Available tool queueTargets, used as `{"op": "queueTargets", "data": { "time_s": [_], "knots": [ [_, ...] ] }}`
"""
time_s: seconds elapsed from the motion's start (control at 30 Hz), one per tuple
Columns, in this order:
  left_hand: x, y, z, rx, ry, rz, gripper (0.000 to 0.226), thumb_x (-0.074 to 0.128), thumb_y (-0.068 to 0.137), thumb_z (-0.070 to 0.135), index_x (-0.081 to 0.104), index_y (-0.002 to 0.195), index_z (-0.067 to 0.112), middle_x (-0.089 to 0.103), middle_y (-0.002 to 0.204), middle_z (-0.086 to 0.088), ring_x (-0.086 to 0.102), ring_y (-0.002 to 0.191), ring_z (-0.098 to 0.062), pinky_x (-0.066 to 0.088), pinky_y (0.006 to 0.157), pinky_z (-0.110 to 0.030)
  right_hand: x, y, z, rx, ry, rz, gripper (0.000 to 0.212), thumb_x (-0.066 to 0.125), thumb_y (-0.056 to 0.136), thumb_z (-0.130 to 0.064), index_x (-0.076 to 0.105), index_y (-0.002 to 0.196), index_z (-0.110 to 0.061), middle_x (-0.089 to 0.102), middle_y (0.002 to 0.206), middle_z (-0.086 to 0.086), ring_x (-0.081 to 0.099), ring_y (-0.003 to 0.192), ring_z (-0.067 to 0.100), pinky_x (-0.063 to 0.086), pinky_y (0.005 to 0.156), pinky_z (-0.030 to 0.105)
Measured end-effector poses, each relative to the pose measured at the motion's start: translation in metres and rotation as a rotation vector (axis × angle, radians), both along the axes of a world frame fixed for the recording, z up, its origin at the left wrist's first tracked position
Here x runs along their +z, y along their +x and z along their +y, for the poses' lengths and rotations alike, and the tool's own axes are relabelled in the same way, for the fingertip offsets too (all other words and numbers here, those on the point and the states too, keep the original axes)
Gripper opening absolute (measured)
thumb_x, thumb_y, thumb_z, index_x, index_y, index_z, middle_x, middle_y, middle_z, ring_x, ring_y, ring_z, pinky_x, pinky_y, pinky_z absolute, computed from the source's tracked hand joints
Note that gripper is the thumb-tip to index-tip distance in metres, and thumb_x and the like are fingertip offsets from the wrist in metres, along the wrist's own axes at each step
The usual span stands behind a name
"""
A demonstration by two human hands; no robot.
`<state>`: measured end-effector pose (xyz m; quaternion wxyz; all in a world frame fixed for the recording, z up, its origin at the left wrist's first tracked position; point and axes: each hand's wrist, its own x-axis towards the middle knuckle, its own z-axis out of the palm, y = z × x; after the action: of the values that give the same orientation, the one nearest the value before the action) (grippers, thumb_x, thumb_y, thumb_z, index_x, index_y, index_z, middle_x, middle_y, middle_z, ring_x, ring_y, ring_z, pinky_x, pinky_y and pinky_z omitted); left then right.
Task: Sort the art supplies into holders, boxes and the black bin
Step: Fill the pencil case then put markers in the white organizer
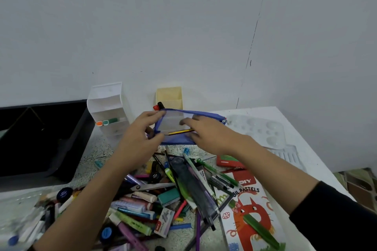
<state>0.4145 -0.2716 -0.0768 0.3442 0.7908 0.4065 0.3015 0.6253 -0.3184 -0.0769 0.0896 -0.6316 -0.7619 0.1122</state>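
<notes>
A blue-edged clear zip pouch [173, 124] is held up over the table, with a yellow pencil [180, 132] inside it. My left hand [140, 136] grips the pouch's left end. My right hand [206, 134] has its fingers at the pouch's opening, touching near the pencil. Below lies a heap of pens, markers and pastels [155, 199]. A white tiered holder [108, 110] with several markers stands at the back left, a cream holder [169, 98] with a red and a black marker behind the pouch. The black bin [40, 138] sits at the left.
An oil pastels box [248, 216] with a cat picture lies at the front right, a red case [228, 161] above it. A clear paint palette [263, 130] rests at the back right. Scissors [153, 186] lie in the heap. A clear plastic bag [18, 208] is front left.
</notes>
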Motion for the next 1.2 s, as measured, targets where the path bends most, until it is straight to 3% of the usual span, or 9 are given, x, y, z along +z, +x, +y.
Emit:
{"op": "queueTargets", "data": {
  "time_s": [0.13,0.23,0.33,0.43,0.63,0.83,0.97,1.1,1.2],
  "knots": [
    [-0.005,-0.003,0.002,-0.031,0.002,0.027,0.057,0.058,0.096,0.004,0.049,0.148,0.027,0.047,0.133,0.015,0.057,0.075,-0.021,0.055,0.077,-0.034,0.013,0.002,-0.013,0.025,0.242,0.324,0.03,0.061,0.099,-0.018,0.064,0.129,-0.019,0.066,0.121,-0.003,0.059,0.111,0.01,0.047,0.097,0.025],
    [-0.009,-0.004,0.005,-0.013,-0.03,0.01,0.057,0.056,0.098,0.003,0.046,0.149,0.026,0.046,0.133,0.014,0.059,0.077,-0.023,0.052,0.078,-0.029,0.014,0.008,-0.035,-0.032,0.494,0.579,0.015,0.063,0.096,-0.005,0.073,0.103,-0.013,0.069,0.095,-0.01,0.064,0.086,0.009,0.051,0.077,0.02],
    [-0.012,-0.006,0.007,0.016,-0.052,-0.007,0.056,0.056,0.098,0.004,0.046,0.149,0.025,0.045,0.131,0.015,0.061,0.078,-0.026,0.054,0.077,-0.031,0.0,0.023,-0.053,-0.15,0.537,0.65,0.018,0.064,0.093,-0.001,0.072,0.094,-0.017,0.066,0.083,-0.015,0.059,0.069,0.016,0.046,0.065,0.022],
    [-0.017,-0.007,0.01,0.023,-0.063,0.001,0.055,0.056,0.099,0.004,0.047,0.149,0.024,0.046,0.13,0.014,0.061,0.077,-0.026,0.055,0.077,-0.033,-0.023,0.041,-0.065,-0.219,0.336,0.622,0.018,0.065,0.093,-0.006,0.073,0.091,-0.023,0.069,0.081,-0.011,0.062,0.069,0.016,0.049,0.064,0.024],
    [-0.025,-0.007,0.007,0.053,-0.071,0.017,0.055,0.057,0.098,0.004,0.047,0.149,0.024,0.045,0.133,0.011,0.062,0.08,-0.031,0.051,0.071,-0.019,-0.066,0.055,-0.076,-0.276,-0.055,0.266,0.011,0.065,0.095,-0.022,0.075,0.101,-0.023,0.072,0.091,-0.012,0.064,0.079,0.003,0.054,0.074,0.024],
    [-0.025,-0.002,0.0,0.063,-0.062,0.028,0.056,0.057,0.098,0.003,0.046,0.15,0.022,0.044,0.132,0.011,0.061,0.081,-0.031,0.049,0.069,-0.017,-0.086,0.022,-0.069,-0.219,-0.035,0.055,0.019,0.063,0.096,-0.036,0.065,0.091,-0.018,0.059,0.082,-0.002,0.052,0.074,0.017,0.039,0.063,0.031],
    [-0.023,-0.003,-0.001,0.073,-0.048,0.023,0.056,0.057,0.098,0.004,0.046,0.15,0.022,0.044,0.132,0.014,0.062,0.081,-0.03,0.051,0.07,-0.02,-0.086,0.022,-0.065,-0.284,0.003,0.16,0.009,0.061,0.095,-0.02,0.066,0.097,-0.013,0.064,0.09,0.003,0.054,0.081,0.02,0.041,0.066,0.033],
    [-0.023,-0.012,0.0,0.101,-0.037,0.013,0.057,0.057,0.098,0.003,0.046,0.15,0.023,0.045,0.131,0.015,0.06,0.083,-0.031,0.057,0.078,-0.04,-0.051,0.02,-0.068,-0.274,0.21,0.407,0.009,0.055,0.102,-0.025,0.061,0.098,-0.02,0.059,0.084,-0.01,0.05,0.077,0.002,0.036,0.067,0.026],
    [-0.023,-0.017,-0.002,0.106,-0.031,0.024,0.059,0.058,0.097,0.002,0.045,0.15,0.022,0.045,0.134,0.012,0.059,0.079,-0.027,0.055,0.076,-0.034,-0.011,0.007,-0.063,-0.153,0.288,0.618,0.011,0.049,0.105,-0.026,0.058,0.107,-0.02,0.065,0.084,-0.01,0.055,0.068,0.005,0.04,0.063,0.021]
  ]
}}
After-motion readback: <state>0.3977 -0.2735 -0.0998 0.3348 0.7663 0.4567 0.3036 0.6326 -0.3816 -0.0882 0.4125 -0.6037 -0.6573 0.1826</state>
